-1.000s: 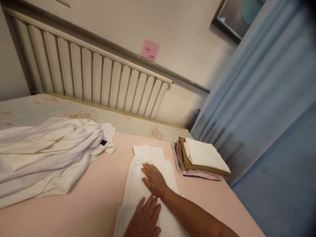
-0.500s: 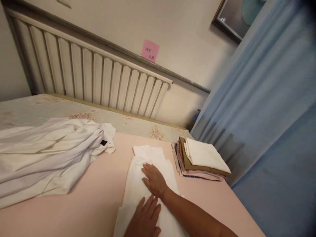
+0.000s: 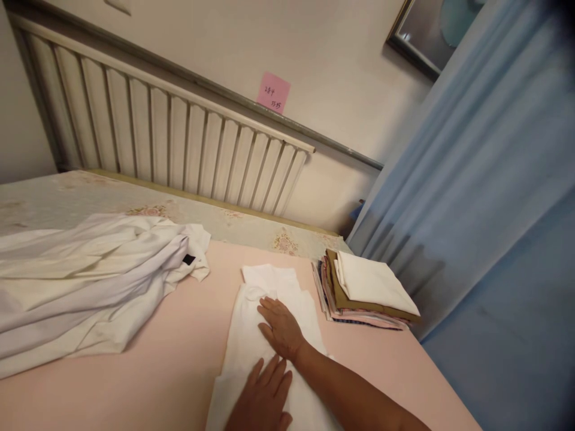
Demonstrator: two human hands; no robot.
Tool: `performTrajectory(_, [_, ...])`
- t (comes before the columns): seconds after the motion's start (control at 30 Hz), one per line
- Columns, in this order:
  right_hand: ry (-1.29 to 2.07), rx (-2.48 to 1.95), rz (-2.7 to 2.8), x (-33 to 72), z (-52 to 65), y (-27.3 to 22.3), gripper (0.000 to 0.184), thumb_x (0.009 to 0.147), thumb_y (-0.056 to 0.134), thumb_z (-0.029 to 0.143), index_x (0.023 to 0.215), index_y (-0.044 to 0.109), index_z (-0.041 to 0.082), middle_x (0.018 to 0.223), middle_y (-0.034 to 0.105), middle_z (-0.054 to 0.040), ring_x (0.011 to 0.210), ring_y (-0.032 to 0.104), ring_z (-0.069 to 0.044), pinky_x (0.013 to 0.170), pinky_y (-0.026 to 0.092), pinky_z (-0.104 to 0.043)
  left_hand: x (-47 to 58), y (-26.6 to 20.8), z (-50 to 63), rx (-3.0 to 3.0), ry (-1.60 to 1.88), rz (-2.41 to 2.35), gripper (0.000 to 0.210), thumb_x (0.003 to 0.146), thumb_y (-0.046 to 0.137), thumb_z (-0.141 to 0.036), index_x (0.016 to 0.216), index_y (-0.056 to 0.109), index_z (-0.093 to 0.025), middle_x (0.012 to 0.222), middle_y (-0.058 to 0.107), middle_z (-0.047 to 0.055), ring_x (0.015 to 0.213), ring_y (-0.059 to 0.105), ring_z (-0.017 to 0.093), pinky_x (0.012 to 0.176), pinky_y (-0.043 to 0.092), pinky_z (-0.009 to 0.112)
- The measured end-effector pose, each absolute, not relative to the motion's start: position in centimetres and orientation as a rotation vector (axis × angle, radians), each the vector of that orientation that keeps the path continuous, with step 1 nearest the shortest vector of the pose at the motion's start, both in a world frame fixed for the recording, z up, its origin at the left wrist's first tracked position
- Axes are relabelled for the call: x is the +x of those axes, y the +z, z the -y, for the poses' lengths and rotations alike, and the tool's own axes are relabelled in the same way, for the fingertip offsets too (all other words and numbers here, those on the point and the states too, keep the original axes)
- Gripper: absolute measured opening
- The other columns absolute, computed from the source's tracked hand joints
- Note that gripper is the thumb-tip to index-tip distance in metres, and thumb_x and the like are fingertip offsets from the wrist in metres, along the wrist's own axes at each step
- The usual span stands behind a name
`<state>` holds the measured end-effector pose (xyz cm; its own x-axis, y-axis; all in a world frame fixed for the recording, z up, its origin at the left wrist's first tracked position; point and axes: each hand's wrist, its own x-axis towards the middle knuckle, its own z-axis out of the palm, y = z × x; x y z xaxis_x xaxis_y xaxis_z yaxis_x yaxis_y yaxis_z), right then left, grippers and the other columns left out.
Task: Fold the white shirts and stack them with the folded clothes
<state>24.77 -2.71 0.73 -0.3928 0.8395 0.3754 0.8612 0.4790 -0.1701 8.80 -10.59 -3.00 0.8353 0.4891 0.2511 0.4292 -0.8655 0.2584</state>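
Observation:
A white shirt (image 3: 251,335), folded into a long narrow strip, lies on the pink sheet in front of me with its collar end pointing away. My right hand (image 3: 282,329) rests palm down across its upper middle, fingers stretched out to the left. Closer to me, my left hand (image 3: 265,395) is also flat on the cloth, fingers spread and pointing away. Neither hand grips the fabric. My right forearm covers part of the shirt's right side, and its near end runs out of view at the bottom.
A loose heap of white clothes (image 3: 103,281) spreads over the left side. To the right sits a stack of folded clothes (image 3: 377,278). They lie on a pink sheet (image 3: 179,371) over a floral cover (image 3: 251,224). Behind stand a radiator (image 3: 179,131) and a blue curtain (image 3: 471,179).

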Motion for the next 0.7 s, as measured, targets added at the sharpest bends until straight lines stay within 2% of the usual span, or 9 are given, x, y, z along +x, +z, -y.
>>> performTrajectory(0.4, [-0.045,-1.434,2.318,24.7,2.7,0.7,0.041,0.09,0.051,0.026,0.131,0.05,0.02,0.14,0.049,-0.0083,0.136,0.036,-0.021,0.114,0.027,-0.045,8.7,-3.7,10.6,2.853,0.635,-0.722,0.059,0.083,0.054,-0.029,0.14,0.04,-0.024,0.147,0.044,0.003,0.137,0.034,0.024,0.115,0.024,0.043])
performTrajectory(0.7, [-0.068,-1.413,2.317,24.8,2.6,0.6,0.041,0.09,0.052,0.026,0.131,0.051,0.02,0.139,0.05,-0.0085,0.135,0.037,-0.02,0.114,0.028,-0.045,8.7,-3.9,10.6,2.847,0.625,-0.718,0.06,0.083,0.054,-0.03,0.141,0.039,-0.024,0.147,0.044,0.004,0.138,0.034,0.024,0.115,0.022,0.043])
